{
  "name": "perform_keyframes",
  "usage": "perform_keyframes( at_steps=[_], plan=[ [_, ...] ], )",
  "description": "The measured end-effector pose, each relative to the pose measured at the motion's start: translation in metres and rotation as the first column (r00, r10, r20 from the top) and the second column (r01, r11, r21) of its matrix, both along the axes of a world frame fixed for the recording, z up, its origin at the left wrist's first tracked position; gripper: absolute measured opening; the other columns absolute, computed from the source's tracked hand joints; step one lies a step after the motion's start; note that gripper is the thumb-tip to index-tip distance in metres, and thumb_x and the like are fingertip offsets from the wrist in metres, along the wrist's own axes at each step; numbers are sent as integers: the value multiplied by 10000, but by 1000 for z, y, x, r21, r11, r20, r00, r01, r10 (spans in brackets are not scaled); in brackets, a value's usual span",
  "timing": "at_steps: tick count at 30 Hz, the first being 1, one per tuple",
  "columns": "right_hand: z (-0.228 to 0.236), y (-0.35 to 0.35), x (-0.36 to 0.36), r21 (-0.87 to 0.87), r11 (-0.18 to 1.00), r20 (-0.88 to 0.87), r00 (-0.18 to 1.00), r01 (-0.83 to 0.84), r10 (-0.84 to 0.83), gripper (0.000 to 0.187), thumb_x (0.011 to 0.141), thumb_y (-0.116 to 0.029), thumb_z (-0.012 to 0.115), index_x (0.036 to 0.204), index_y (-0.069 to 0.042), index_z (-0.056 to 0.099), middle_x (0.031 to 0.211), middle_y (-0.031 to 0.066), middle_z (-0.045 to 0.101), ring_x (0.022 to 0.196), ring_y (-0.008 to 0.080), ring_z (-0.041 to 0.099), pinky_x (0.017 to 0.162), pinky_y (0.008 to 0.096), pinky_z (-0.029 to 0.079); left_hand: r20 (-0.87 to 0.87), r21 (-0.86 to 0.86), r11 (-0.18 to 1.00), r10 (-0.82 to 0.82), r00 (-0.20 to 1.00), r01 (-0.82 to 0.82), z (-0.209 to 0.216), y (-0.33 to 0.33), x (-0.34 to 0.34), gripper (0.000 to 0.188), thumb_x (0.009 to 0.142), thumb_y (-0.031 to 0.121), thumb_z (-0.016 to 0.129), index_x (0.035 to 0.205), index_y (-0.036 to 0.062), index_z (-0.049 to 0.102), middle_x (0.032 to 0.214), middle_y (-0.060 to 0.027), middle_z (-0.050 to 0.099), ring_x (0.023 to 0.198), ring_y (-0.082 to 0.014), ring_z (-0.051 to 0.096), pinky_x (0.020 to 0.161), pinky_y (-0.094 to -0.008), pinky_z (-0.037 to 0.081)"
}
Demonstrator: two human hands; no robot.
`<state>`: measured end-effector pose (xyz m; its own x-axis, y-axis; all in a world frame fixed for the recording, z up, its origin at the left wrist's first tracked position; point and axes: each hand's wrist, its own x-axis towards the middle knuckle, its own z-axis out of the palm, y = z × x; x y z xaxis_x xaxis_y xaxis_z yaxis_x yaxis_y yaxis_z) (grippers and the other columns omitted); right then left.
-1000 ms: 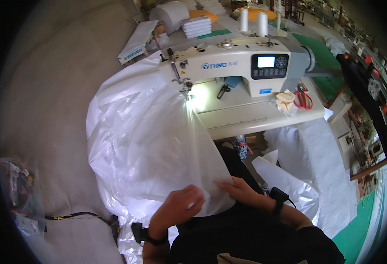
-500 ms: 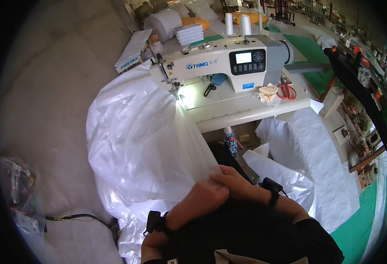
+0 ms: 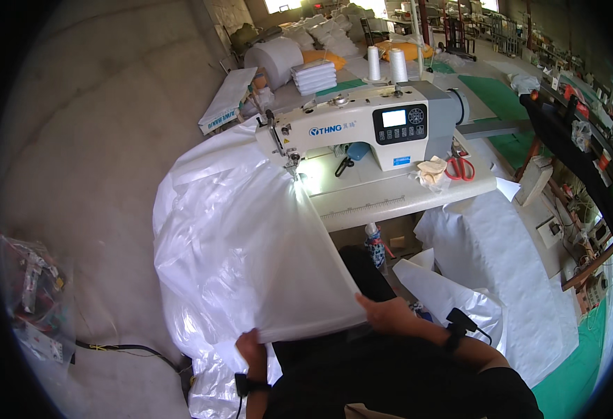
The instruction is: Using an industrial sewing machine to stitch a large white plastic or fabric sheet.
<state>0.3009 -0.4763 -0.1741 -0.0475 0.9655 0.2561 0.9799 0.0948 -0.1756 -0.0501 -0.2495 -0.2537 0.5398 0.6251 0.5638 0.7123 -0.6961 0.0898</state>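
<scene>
With our fingers pinching its near edge, our left hand (image 3: 250,347) and right hand (image 3: 390,315) hold the glossy white plastic sheet (image 3: 278,269) at frame centre. Lower left, a clear plastic bag (image 3: 62,318) contains mixed oddments (image 3: 31,290).

Wht tbl (image 3: 379,187) bears sewing mach. (image 3: 352,117), pt. of wht sheet (image 3: 250,227), beige wad (image 3: 432,170) & red-handled scissors (image 3: 462,170).

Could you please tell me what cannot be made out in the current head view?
All in the head view:
- Needle tip of the sewing machine: washed out by glare.
- Left hand: fingers blurred at the white sheet, so its exact grip is unclear.
- Right hand: some fingertips hidden, by the hand itself or the sheet.
- Clear bag: contents too dark to identify.
</scene>
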Motion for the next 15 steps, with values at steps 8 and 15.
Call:
perform_keyframes(
  at_steps=[8,15],
  plan=[
    [3,80,-41,-1,976,-452,871,-218,195,345,850,-184,518,1186,-107,494,604,140,550,524,333,570,452,438,447,269,195,800,513,815,-567,95,43,-66,272,761,58,531,998,17,656,803,-166,654,696,-363,617,625,-404,508],
    [-28,115,-47,140,990,-703,706,19,86,347,850,-144,531,1192,-89,510,573,167,541,527,374,572,477,447,451,235,-7,736,659,714,-677,127,107,-24,335,779,2,500,1075,68,642,1016,-158,653,863,-364,633,734,-407,501]
  ],
)
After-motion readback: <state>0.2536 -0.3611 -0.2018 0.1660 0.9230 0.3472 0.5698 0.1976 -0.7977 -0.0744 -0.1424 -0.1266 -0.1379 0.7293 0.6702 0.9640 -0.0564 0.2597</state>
